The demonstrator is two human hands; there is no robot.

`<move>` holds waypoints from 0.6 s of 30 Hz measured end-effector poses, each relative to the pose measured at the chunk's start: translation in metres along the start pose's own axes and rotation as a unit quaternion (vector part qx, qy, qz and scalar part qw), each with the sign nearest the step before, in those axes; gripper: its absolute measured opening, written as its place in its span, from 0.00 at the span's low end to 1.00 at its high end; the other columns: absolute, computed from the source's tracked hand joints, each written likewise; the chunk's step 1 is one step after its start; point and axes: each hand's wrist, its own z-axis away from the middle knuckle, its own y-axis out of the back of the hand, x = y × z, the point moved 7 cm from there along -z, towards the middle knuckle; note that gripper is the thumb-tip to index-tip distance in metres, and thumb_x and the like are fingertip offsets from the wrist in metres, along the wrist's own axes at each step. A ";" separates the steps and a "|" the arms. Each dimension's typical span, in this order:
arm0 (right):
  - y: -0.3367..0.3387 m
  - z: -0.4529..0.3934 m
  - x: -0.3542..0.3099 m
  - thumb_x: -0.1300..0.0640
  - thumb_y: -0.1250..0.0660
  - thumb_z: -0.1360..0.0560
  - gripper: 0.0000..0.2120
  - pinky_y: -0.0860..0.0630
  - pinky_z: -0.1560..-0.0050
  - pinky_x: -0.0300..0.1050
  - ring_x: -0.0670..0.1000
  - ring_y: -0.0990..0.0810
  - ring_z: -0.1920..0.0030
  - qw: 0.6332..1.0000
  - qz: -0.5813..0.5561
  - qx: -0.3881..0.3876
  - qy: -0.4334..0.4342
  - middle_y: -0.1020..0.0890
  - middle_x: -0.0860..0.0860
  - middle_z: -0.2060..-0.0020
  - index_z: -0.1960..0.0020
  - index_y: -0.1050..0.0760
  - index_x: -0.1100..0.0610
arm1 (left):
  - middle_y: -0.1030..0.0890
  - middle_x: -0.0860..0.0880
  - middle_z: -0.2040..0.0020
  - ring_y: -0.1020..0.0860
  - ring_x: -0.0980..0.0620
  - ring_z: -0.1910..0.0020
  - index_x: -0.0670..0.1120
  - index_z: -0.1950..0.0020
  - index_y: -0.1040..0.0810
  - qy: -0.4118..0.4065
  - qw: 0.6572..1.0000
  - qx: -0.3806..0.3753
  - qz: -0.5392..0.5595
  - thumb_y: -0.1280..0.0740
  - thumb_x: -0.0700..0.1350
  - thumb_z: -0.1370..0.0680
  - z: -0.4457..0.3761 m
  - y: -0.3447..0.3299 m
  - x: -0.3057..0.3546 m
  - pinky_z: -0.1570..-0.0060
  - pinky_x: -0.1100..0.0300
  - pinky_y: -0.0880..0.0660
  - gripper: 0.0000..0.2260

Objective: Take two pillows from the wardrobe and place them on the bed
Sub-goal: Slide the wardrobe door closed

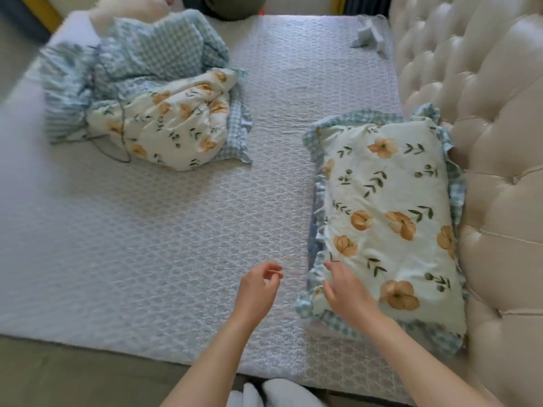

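A floral pillow (390,218) with a blue checked frill lies flat on the bed (164,230), pushed against the tufted headboard at the right. My right hand (345,289) hovers over the pillow's near left corner, fingers relaxed and holding nothing. Just left of the pillow, my left hand (260,284) hangs over the mattress with fingers loosely curled, holding nothing. I cannot tell whether the right hand touches the fabric.
A crumpled floral and checked quilt (147,95) is heaped at the far left of the bed. The cream tufted headboard (484,113) runs down the right side. A small folded blue cloth (368,33) lies at the far right corner. White slippers (276,393) show at the bottom edge.
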 end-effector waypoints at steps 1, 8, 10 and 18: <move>-0.008 0.000 -0.022 0.54 0.43 0.20 0.22 0.33 0.36 0.44 0.52 0.31 0.34 0.999 0.009 -0.009 0.029 0.28 0.54 0.34 0.28 0.38 0.58 | 0.16 0.60 0.55 0.21 0.68 0.54 0.57 0.51 0.21 0.006 1.000 0.016 0.004 0.36 0.42 0.20 0.009 0.017 -0.011 0.58 0.71 0.27 0.10; -0.072 0.020 -0.181 0.52 0.45 0.19 0.21 0.35 0.34 0.45 0.51 0.33 0.31 0.978 0.054 -0.074 0.187 0.29 0.50 0.32 0.27 0.38 0.56 | 0.16 0.57 0.53 0.21 0.62 0.51 0.51 0.45 0.18 0.070 0.985 0.145 0.061 0.34 0.43 0.22 0.104 0.138 -0.114 0.49 0.60 0.23 0.08; -0.096 0.031 -0.229 0.53 0.44 0.19 0.21 0.34 0.35 0.44 0.51 0.32 0.32 0.966 0.066 -0.094 0.230 0.29 0.51 0.32 0.27 0.38 0.56 | 0.16 0.56 0.54 0.20 0.61 0.52 0.50 0.46 0.18 0.090 0.973 0.195 0.090 0.32 0.40 0.23 0.138 0.169 -0.146 0.48 0.58 0.23 0.09; -0.222 0.105 -0.407 0.52 0.45 0.19 0.19 0.33 0.34 0.46 0.51 0.31 0.33 0.911 0.084 -0.181 0.361 0.27 0.49 0.34 0.28 0.37 0.53 | 0.15 0.55 0.57 0.20 0.64 0.55 0.55 0.51 0.20 0.177 0.889 0.381 0.184 0.31 0.37 0.25 0.301 0.274 -0.282 0.49 0.61 0.23 0.12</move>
